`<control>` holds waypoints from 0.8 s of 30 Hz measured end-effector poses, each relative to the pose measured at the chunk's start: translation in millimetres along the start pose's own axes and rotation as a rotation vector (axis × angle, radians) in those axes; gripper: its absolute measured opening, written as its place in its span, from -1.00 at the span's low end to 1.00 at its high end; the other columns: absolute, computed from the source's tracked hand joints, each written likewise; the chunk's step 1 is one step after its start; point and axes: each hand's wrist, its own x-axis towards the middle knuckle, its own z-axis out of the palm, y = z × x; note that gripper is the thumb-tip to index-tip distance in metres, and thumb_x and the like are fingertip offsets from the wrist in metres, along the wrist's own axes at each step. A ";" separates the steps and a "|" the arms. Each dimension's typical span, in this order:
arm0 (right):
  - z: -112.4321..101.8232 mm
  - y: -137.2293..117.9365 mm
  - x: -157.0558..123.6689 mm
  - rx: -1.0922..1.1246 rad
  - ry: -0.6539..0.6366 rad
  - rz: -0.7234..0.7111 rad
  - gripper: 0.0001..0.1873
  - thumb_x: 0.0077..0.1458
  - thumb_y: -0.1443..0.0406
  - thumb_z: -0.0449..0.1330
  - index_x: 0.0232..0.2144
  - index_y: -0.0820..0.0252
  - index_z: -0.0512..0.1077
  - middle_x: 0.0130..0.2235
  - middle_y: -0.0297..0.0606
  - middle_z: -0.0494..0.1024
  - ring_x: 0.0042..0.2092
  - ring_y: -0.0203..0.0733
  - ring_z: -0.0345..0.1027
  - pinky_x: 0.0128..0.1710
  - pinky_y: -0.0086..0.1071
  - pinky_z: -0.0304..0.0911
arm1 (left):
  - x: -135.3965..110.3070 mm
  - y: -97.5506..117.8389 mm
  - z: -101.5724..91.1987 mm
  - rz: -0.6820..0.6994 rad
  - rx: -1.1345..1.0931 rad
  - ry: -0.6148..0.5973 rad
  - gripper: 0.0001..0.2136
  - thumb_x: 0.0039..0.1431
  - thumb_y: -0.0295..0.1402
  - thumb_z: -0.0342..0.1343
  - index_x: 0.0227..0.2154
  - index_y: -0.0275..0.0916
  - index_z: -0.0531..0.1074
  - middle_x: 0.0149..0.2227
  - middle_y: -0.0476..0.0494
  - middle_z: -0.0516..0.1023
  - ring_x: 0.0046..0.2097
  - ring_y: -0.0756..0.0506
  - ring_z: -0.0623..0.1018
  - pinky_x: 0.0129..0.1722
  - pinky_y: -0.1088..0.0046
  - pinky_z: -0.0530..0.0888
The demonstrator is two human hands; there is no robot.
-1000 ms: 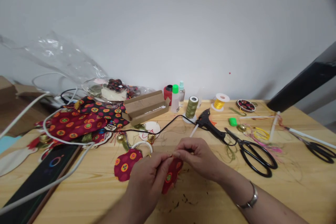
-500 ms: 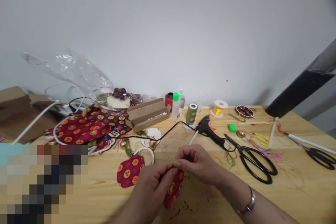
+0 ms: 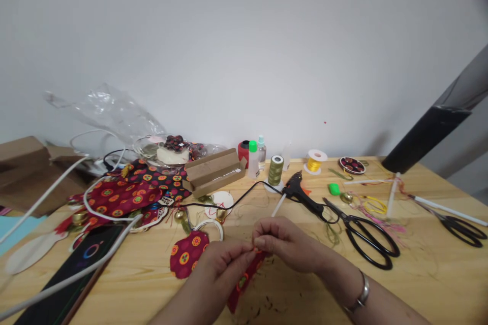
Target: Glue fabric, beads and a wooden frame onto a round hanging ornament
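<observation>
Pinching red fabric piece (image 3: 244, 279) between both hands (image 3: 259, 251), above table (image 3: 419, 284)

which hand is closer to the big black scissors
Right. The right hand lies just left of the big black scissors, a short gap apart. The left hand sits farther left, beyond the right hand.

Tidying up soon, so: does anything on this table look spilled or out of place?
Yes. Dark crumb-like bits lie scattered on the table below the hands, loose threads trail by the large scissors, and a white cable lies across the dark tablet.
</observation>
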 end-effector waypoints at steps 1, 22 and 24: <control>-0.4 0.1 -0.4 0.017 -0.014 0.003 -0.64 0.08 0.06 0.15 -0.50 0.26 0.31 -0.52 -0.43 0.24 -0.47 -0.39 0.04 -0.48 -0.48 0.00 | -0.3 0.0 -1.2 -0.003 -0.012 -0.018 -0.65 0.20 -0.12 -0.03 -0.44 -0.29 0.50 -0.55 0.00 0.35 -0.47 0.03 0.29 -0.49 0.55 0.21; -1.6 -0.3 -2.2 -0.238 0.088 -0.032 -0.68 0.19 0.15 0.02 -0.54 0.20 0.19 -0.54 -0.45 0.15 -0.49 -0.38 -0.01 -0.55 -0.49 -0.04 | 23.7 -7.5 -0.3 -0.134 -0.490 -0.219 -0.73 0.04 -0.19 0.17 -0.40 -0.34 0.56 -0.54 -0.05 0.39 -0.52 0.07 0.30 -0.49 0.55 0.22; -2.4 1.6 -1.0 -0.277 0.169 -0.082 -0.70 0.17 0.16 0.06 -0.52 0.20 0.22 -0.53 -0.43 0.21 -0.48 -0.37 0.04 -0.52 -0.48 0.00 | 28.8 -7.6 -0.1 -0.134 -0.510 -0.194 -0.71 0.02 -0.16 0.18 -0.46 -0.34 0.54 -0.55 -0.05 0.41 -0.53 0.08 0.30 -0.50 0.56 0.24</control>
